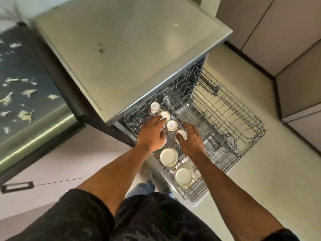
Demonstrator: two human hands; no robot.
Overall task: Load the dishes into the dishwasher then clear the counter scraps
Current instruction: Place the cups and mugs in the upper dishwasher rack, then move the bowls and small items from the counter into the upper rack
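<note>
My left hand (152,134) rests fingers spread on a cup (165,115) in the rack (243,136); my right hand (191,140) curls around another cup (182,134). Scraps (26,115) lie far left of my fingers.

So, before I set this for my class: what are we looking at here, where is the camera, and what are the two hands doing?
There is one picture, taken by a wide-angle camera worn on the person's head, looking down past the chest and arms. There is no machine arm; a person works with bare hands. Below is an open dishwasher with its wire rack pulled out over the floor. Along the rack's near side stand pale cups and two wider bowls, all upside down. The left hand reaches in beside the cups, apparently touching one; the right hand is closed partly around another cup, seemingly setting it in place. At the far left, a dark counter is strewn with pale scraps, not yet cleared.
</note>
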